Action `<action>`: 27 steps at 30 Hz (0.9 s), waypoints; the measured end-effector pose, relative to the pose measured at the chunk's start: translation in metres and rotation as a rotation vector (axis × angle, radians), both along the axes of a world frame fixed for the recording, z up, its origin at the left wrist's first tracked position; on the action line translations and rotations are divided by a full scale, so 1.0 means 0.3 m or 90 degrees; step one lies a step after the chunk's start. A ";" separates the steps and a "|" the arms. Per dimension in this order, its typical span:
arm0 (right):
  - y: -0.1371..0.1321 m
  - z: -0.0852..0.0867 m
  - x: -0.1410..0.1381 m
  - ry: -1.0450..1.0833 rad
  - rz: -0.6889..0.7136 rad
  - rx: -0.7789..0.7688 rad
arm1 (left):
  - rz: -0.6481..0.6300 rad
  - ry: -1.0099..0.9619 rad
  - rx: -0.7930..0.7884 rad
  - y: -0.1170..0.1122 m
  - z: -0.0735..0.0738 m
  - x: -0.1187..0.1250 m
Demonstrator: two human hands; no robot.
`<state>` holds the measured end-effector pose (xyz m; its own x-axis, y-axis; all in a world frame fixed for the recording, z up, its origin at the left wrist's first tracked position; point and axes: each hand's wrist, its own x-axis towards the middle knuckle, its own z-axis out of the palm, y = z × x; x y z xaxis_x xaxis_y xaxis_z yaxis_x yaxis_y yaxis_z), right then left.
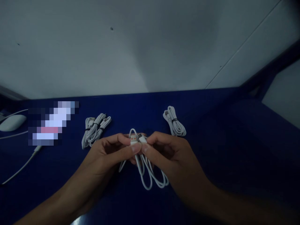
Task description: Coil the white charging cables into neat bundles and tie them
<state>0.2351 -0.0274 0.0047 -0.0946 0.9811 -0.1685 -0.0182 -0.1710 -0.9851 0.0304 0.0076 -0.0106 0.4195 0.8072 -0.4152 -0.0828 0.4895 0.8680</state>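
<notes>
Both hands pinch one white USB cable [146, 184] above the blue table, its loops hanging below the fingers. My left hand [105, 156] is closed on it, thumb below a flat USB plug with orange inside. Thumb to thumb with it, my right hand [173, 153] grips the cable beside a second white connector. Behind the left hand lie several white cables [96, 128] folded into bundles with black ties. A single tied cable bundle [174, 122] rests beyond the right hand.
The blue table [131, 106] meets a pale wall [140, 47] at the back. To the left are a blurred-out lit device [53, 123] with a white cord [21, 170] plugged in, and a white mouse [14, 122]. A blue frame edge [260, 78] rises at right.
</notes>
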 end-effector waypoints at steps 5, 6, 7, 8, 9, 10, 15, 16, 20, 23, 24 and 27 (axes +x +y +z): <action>0.002 0.001 0.000 0.005 0.007 0.004 | 0.008 0.003 -0.003 0.000 0.010 0.002; 0.002 0.001 0.000 0.007 0.007 0.005 | 0.009 0.003 -0.002 -0.001 0.011 0.003; 0.002 0.001 -0.001 0.006 0.005 0.005 | 0.009 0.003 0.000 -0.002 0.013 0.004; 0.002 0.002 -0.001 0.004 0.006 0.005 | 0.007 0.001 0.000 -0.003 0.014 0.006; 0.002 0.003 -0.002 0.002 0.006 0.005 | 0.006 -0.002 -0.001 -0.003 0.016 0.008; 0.002 0.004 -0.002 0.000 0.008 0.004 | 0.006 -0.006 -0.004 -0.003 0.018 0.009; 0.003 0.009 -0.001 0.019 0.013 0.002 | 0.019 -0.007 0.041 0.008 0.032 0.016; 0.004 0.010 0.000 0.028 0.015 0.008 | 0.016 -0.001 0.064 0.011 0.035 0.019; 0.012 0.016 0.005 0.081 0.035 0.036 | 0.013 0.045 0.165 0.017 0.063 0.033; 0.016 0.021 0.012 0.116 0.047 0.038 | 0.059 0.161 0.288 0.036 0.109 0.022; 0.017 0.021 0.015 0.124 0.050 0.036 | 0.084 0.234 0.355 0.052 0.130 0.006; 0.018 0.018 0.023 0.143 0.053 0.028 | 0.181 0.488 0.557 0.144 0.196 -0.087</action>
